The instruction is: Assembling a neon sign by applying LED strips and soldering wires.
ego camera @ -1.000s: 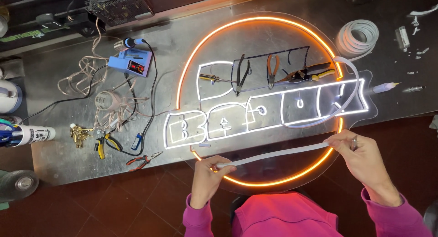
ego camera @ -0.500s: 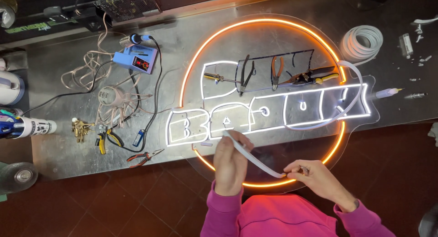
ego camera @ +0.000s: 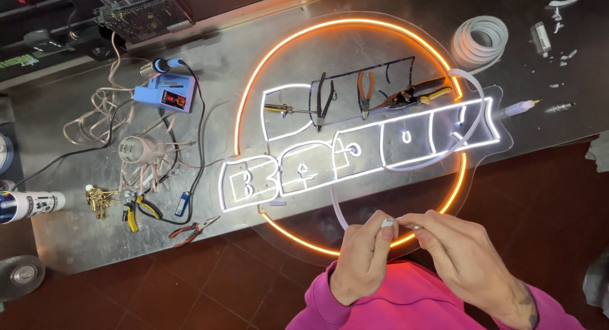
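— White flexible strip (ego camera: 339, 211), is that what both hands are on?

— Yes. The left hand (ego camera: 360, 259) is closed, pinching the strip's end between thumb and fingertips, and the right hand (ego camera: 466, 257) is closed on that same end from the other side, fingertips meeting the left's. Both hands sit just past the near edge of the table (ego camera: 76, 241), over the lower rim of the neon sign (ego camera: 355, 146).

— Where does the strip run?

— From the hands it curves up over the clear backing, sweeps across the sign's right part and leads toward the white coil (ego camera: 480, 39) at the far right of the table.

— What lies about?

— On the sign's upper part lie pliers (ego camera: 365, 92), cutters (ego camera: 409, 95) and a screwdriver (ego camera: 279, 109). Left of the sign stands a blue soldering station (ego camera: 166, 94) among tangled wires (ego camera: 95, 108); nearer the edge are red-handled pliers (ego camera: 190, 230) and yellow-handled ones (ego camera: 136, 212). A white tube (ego camera: 32, 204) lies at the far left
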